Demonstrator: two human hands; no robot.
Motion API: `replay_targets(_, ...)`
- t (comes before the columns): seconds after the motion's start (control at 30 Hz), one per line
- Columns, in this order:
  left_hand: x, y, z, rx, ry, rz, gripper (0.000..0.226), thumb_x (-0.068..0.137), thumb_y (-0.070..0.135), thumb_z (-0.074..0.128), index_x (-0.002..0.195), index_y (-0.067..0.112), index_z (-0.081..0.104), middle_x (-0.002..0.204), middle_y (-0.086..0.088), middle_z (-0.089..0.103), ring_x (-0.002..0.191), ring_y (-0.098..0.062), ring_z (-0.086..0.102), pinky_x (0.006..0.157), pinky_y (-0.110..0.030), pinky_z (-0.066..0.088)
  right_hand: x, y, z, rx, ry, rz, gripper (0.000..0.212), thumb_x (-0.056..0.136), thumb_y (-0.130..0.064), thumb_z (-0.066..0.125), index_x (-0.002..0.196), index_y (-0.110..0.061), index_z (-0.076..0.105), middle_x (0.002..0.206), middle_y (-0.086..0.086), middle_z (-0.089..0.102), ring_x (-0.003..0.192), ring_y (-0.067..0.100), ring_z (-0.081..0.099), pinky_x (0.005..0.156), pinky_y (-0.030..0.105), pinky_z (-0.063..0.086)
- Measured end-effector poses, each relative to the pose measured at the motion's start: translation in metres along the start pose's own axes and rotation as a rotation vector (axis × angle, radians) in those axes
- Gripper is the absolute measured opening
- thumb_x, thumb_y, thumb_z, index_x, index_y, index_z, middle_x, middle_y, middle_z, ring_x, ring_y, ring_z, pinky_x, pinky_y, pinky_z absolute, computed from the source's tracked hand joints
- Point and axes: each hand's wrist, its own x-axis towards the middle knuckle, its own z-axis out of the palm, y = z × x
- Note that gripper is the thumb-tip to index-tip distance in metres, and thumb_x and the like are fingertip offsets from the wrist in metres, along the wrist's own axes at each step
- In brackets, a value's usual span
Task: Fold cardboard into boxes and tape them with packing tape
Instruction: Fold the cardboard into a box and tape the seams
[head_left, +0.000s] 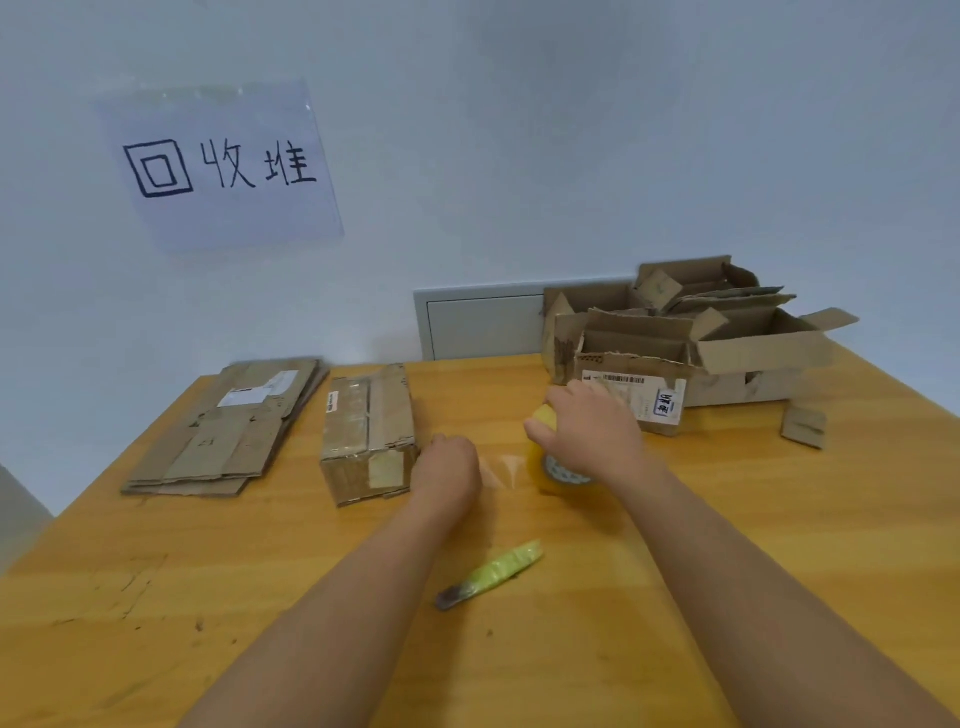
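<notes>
A folded cardboard box (366, 434) lies on the wooden table (779, 519), its top seam covered with clear tape. My left hand (451, 465) sits just right of the box with fingers curled, holding the free end of a clear tape strip (501, 470). The strip stretches to the right to a yellowish roll of packing tape (545, 467). My right hand (592, 426) grips that roll from above. A green utility knife (493, 571) lies on the table between my forearms.
A stack of flattened cardboard (223, 431) lies at the left of the table. Several open, unfolded boxes (691, 338) are piled at the back right, with a small cardboard scrap (804, 426) beside them. A paper sign (218, 166) hangs on the wall.
</notes>
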Motion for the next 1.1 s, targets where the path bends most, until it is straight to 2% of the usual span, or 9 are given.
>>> replay_targets(0.2,0.004,-0.004,-0.003,-0.194,-0.012,-0.12,0.007,0.097,0.006,0.047,0.091,0.008,0.051,0.086,-0.005,0.053,0.082,-0.026,0.055,0.07,-0.033,0.049,-0.005,0.007,-0.001,0.064,0.0,-0.002,0.051,0.096,-0.056,0.04,0.13,-0.021,0.052,0.131,0.006,0.052,0.123,0.027,0.044,0.1,0.044,0.038)
replay_targets(0.33,0.005,-0.01,-0.004,-0.206,-0.016,-0.111,0.008,0.096,0.004,0.047,0.093,0.008,0.053,0.095,-0.009,0.057,0.082,-0.026,0.056,0.069,-0.033,0.05,-0.013,0.012,-0.009,0.114,-0.03,0.018,0.051,0.093,-0.054,0.046,0.13,-0.019,0.049,0.128,0.004,0.055,0.118,0.026,0.046,0.096,0.043,0.041)
replay_targets(0.5,0.007,-0.015,0.001,-0.259,-0.014,-0.135,0.016,0.099,0.014,0.048,0.111,0.004,0.053,0.111,-0.013,0.06,0.097,-0.03,0.06,0.075,-0.037,0.052,-0.019,-0.003,-0.022,-0.017,-0.142,0.058,0.052,0.093,-0.056,0.043,0.126,-0.016,0.05,0.112,0.006,0.061,0.099,0.027,0.055,0.075,0.038,0.04)
replay_targets(0.63,0.008,-0.013,0.006,-0.299,-0.01,-0.143,0.031,0.101,0.03,0.052,0.119,0.005,0.053,0.117,-0.013,0.06,0.104,-0.03,0.06,0.078,-0.037,0.05,-0.022,-0.007,-0.025,-0.101,-0.12,0.043,0.05,0.092,-0.063,0.044,0.1,-0.016,0.056,0.088,0.0,0.054,0.086,0.023,0.054,0.073,0.035,0.042)
replay_targets(0.73,0.006,-0.013,0.009,-0.37,0.03,-0.125,0.032,0.101,0.028,0.052,0.126,0.007,0.051,0.125,-0.013,0.057,0.109,-0.031,0.057,0.084,-0.036,0.048,-0.024,0.001,-0.02,-0.034,-0.107,0.042,0.059,0.087,-0.069,0.051,0.104,-0.014,0.062,0.097,0.001,0.063,0.093,0.022,0.059,0.077,0.036,0.05)
replay_targets(0.8,0.002,-0.016,0.013,-0.455,0.065,-0.059,0.042,0.101,0.027,0.053,0.139,0.01,0.045,0.137,-0.013,0.045,0.118,-0.031,0.052,0.089,-0.035,0.043,-0.028,0.008,-0.018,0.141,-0.037,0.041,0.055,0.087,-0.065,0.056,0.1,-0.012,0.065,0.095,0.002,0.064,0.094,0.024,0.059,0.077,0.036,0.049)
replay_targets(0.93,-0.013,-0.029,0.017,-0.537,0.143,0.216,0.053,0.099,0.031,0.057,0.149,0.023,0.04,0.149,-0.002,0.034,0.136,-0.022,0.036,0.108,-0.036,0.035,-0.033,0.011,-0.028,0.457,0.138,-0.048,0.044,0.083,-0.05,0.072,0.073,-0.01,0.059,0.069,-0.002,0.052,0.073,0.02,0.05,0.065,0.036,0.037)
replay_targets(1.03,-0.017,-0.039,0.013,-0.575,0.115,0.366,0.044,0.099,0.029,0.057,0.142,0.032,0.047,0.154,0.008,0.035,0.141,-0.014,0.027,0.115,-0.037,0.025,-0.036,0.003,-0.024,0.542,0.128,-0.161,0.049,0.073,-0.057,0.074,0.072,-0.01,0.061,0.069,-0.001,0.056,0.069,0.016,0.051,0.064,0.036,0.039)
replay_targets(1.1,-0.018,-0.045,0.006,-0.626,0.033,0.376,0.025,0.1,0.026,0.057,0.124,0.034,0.058,0.144,0.009,0.048,0.136,-0.014,0.039,0.108,-0.034,0.034,-0.036,0.0,-0.018,0.59,0.111,-0.213,0.047,0.07,-0.056,0.073,0.071,-0.01,0.061,0.07,0.0,0.056,0.068,0.013,0.048,0.063,0.036,0.038)
